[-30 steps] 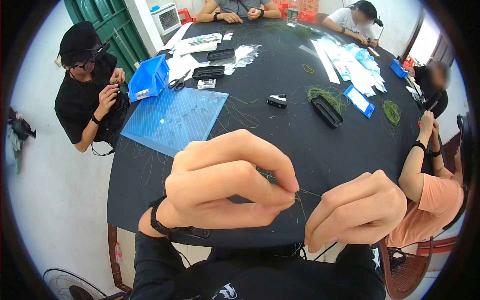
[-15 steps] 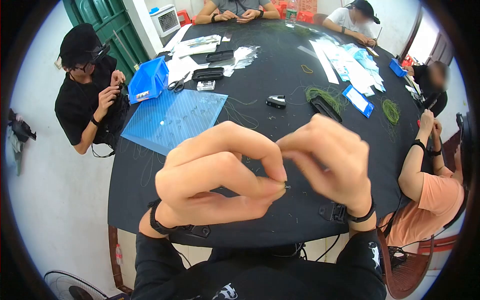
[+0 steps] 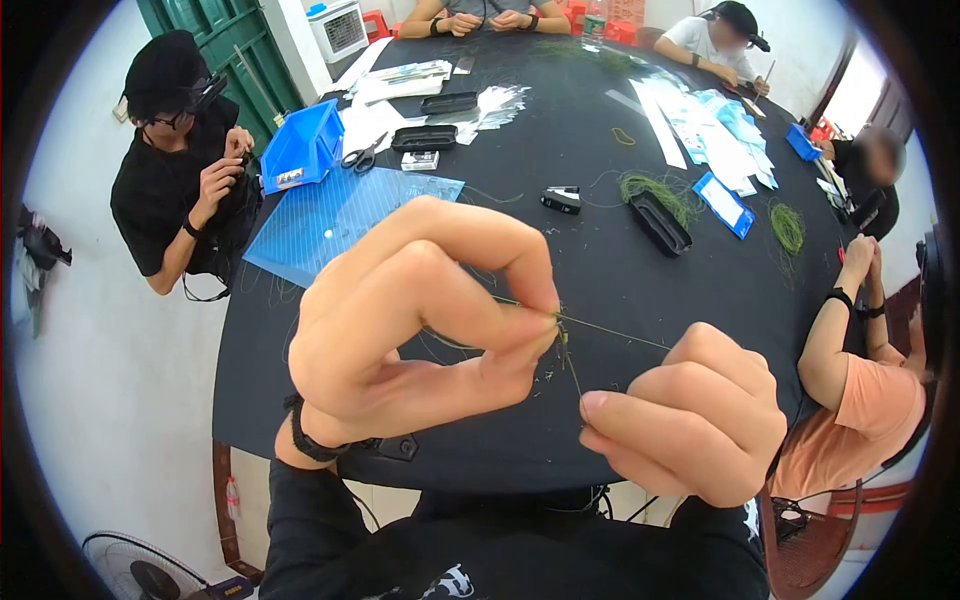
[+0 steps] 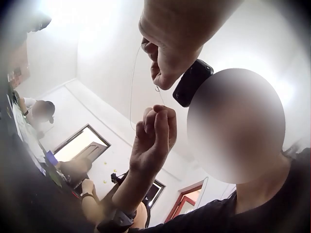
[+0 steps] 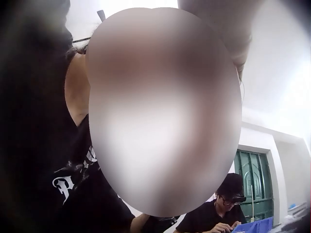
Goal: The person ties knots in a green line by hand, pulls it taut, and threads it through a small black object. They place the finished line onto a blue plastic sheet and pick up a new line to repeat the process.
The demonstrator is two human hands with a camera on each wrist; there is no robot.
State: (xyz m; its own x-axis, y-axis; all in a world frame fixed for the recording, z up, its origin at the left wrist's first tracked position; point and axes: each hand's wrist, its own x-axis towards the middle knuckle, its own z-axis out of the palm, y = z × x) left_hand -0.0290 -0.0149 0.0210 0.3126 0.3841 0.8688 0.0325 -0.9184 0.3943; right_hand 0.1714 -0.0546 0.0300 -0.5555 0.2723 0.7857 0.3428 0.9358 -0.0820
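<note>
My left hand (image 3: 420, 320) is raised over the table, pinching a thin green line (image 3: 615, 332) between thumb and fingertips. Below and to the right, my right hand (image 3: 695, 425) has its fingers curled, with thumb and forefinger pinching a strand that runs down from the left fingertips. A second strand stretches straight from those fingertips to behind the right knuckles. In the left wrist view a tiny curved hook (image 4: 157, 89) shows at the left fingertips, and a loop of line (image 4: 131, 97) hangs beside both hands. The right wrist view shows neither fingertips nor line.
A blue ribbed board (image 3: 320, 225) lies left, near a blue bin (image 3: 303, 145) and scissors (image 3: 362, 157). Ahead are a stapler (image 3: 561, 199), a black tray (image 3: 660, 224) and coils of green line (image 3: 787, 230). Other people sit around the black table (image 3: 480, 440).
My right hand rose beside the left fingertips, then dropped back to the lower right, drawing the strands straight. My left hand has shifted slightly up and left, still pinching.
</note>
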